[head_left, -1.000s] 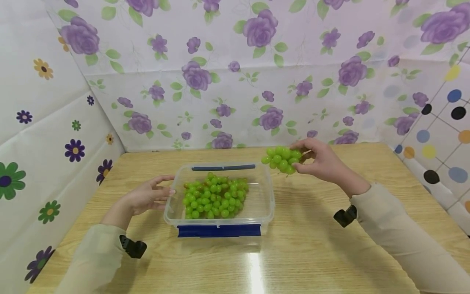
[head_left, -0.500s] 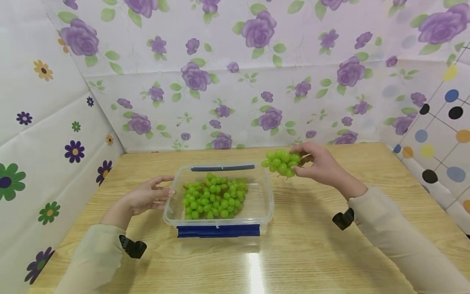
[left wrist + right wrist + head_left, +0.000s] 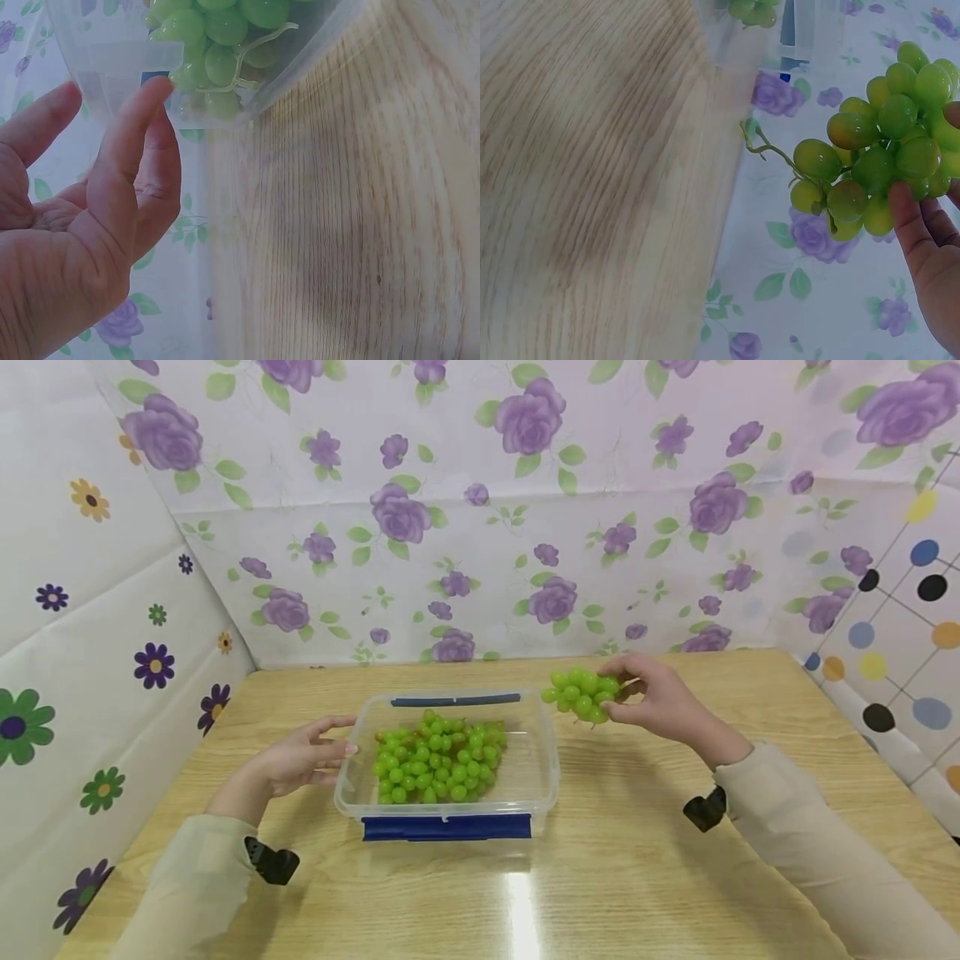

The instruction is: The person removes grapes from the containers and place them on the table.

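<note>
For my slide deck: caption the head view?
Right hand holds grape bunch beside clear container; left hand touches it.

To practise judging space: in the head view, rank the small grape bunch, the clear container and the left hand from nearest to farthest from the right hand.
1. small grape bunch: held in the right hand, at its fingertips.
2. clear container: to its left, lower on the table.
3. left hand: beyond the container, touching its far left wall.

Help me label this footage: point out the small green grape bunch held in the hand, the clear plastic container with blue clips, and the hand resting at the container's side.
small green grape bunch [image 3: 581, 693], head view, middle grapes.
clear plastic container [image 3: 551, 764], head view, right rim.
left hand [image 3: 296, 762], head view, back of hand.
</note>
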`<state>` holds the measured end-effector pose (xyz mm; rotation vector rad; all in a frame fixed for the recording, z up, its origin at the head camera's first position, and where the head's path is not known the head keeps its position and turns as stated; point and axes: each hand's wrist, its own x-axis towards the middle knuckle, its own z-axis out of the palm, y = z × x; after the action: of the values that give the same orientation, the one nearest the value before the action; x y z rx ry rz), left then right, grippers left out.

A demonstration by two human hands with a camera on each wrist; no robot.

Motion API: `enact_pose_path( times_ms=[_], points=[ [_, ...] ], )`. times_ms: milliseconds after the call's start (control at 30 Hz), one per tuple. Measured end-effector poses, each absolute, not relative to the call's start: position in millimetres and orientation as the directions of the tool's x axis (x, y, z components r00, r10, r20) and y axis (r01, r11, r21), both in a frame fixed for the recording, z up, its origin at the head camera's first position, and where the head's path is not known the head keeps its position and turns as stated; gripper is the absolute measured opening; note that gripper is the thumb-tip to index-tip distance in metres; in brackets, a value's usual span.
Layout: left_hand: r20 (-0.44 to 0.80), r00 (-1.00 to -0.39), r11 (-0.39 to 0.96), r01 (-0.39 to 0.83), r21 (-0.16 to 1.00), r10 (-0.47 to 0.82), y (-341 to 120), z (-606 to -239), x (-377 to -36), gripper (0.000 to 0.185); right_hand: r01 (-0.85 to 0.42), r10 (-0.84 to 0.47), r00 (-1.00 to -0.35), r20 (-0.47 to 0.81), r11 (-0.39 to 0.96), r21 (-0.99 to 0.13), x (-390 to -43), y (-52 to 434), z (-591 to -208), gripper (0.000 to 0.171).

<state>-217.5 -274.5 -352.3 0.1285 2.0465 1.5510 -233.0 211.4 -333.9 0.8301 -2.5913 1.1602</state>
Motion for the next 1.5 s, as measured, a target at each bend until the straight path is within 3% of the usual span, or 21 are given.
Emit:
enact_pose_path(
  times_ms=[1033, 1500],
  points=[
    [-0.37, -0.845, 0.329, -0.249, 0.911, 0.387, -275.5, -356.6, -217.4, 0.076, -0.489, -0.393, -0.869, 0.3, 0.586, -0.647, -239.5, 222.2, -352.2, 0.035],
    [-0.361, -0.852, 0.326, -0.242, 0.914, 0.38, -275.1, -356.1, -216.5, 0.077, -0.498, -0.396, -0.866, 0.304, 0.642, -0.583, -243.4, 225.7, -362.1, 0.036]
  ],
)
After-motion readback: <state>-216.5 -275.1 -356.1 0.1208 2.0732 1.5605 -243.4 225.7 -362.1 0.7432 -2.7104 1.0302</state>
